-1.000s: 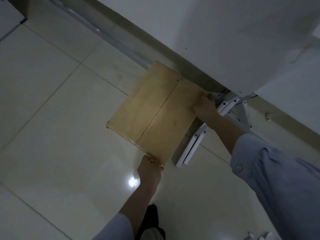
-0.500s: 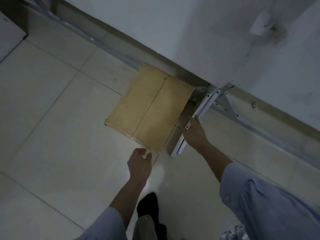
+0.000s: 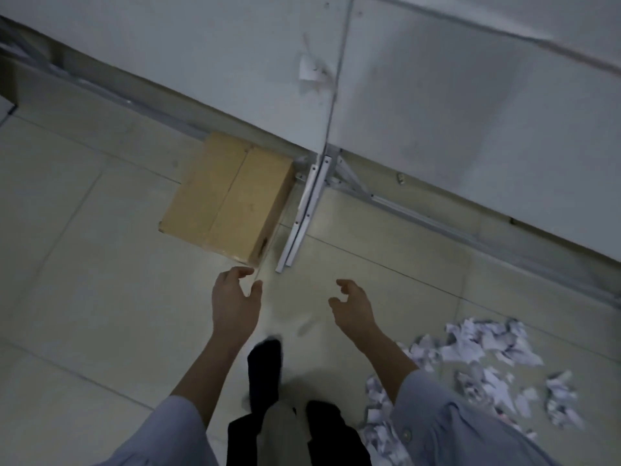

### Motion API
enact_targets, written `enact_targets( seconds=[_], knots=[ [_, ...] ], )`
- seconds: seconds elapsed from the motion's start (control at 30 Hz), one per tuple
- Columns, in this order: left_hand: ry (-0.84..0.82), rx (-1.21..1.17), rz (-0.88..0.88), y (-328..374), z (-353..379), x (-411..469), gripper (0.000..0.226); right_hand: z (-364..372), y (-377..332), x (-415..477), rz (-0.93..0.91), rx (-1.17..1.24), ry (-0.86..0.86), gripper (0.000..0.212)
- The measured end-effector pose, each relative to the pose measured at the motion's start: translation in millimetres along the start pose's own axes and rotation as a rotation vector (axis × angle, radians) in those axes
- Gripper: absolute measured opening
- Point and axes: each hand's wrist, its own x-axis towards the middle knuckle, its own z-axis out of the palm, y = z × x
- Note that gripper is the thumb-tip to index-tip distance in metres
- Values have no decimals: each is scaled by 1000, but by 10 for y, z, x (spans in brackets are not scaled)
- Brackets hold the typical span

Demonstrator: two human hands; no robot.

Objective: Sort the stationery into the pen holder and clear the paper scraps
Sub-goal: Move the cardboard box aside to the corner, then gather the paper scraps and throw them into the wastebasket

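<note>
Both my hands are out in front of me over the tiled floor (image 3: 100,297), well apart from each other and holding nothing. Left hand (image 3: 235,304): back of hand up, fingers loosely curled with a gap between thumb and fingers, nothing in the gap. It is just beside the near corner of the cardboard box (image 3: 228,196); I cannot tell if a fingertip touches it. Right hand (image 3: 353,307): also empty, fingers loosely bent and pointing toward the left hand, over bare tile, clear of the box. The box is closed, with the flap seam running down the top. It sits on the floor with its far end against the base of the white panel (image 3: 201,62). Just right of the box a white metal leg (image 3: 305,210) runs along the floor out from the panel's base, near the box's side. A small white tag (image 3: 311,72) is on the panel higher up. Paper scraps (image 3: 487,344): a loose crumpled and torn pile on the floor at lower right, to the right of my right forearm and reaching under it. They are well apart from the box, and neither hand touches them. My dark shoe (image 3: 265,368) is on the tile between my forearms. Light blue sleeves (image 3: 453,418) cover both arms to mid-forearm. The frame is dim, so print on the scraps is unreadable.
</note>
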Motion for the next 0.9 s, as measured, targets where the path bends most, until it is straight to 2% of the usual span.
enact_targets(
  seconds=[0.37, 0.53, 0.7, 0.9],
  knots=[
    [-143, 109, 212, 565, 400, -1012, 34, -579, 646, -827, 103, 163, 139, 49],
    [-187, 121, 296, 612, 555, -1428, 36, -612, 965, -1187, 147, 261, 206, 53],
    [-227, 113, 310, 590, 638, -1830, 35, -579, 1278, -1630, 198, 390, 250, 56],
    [-264, 158, 399, 626, 804, -2308, 31, -585, 1681, -2211, 234, 481, 308, 53]
  ],
)
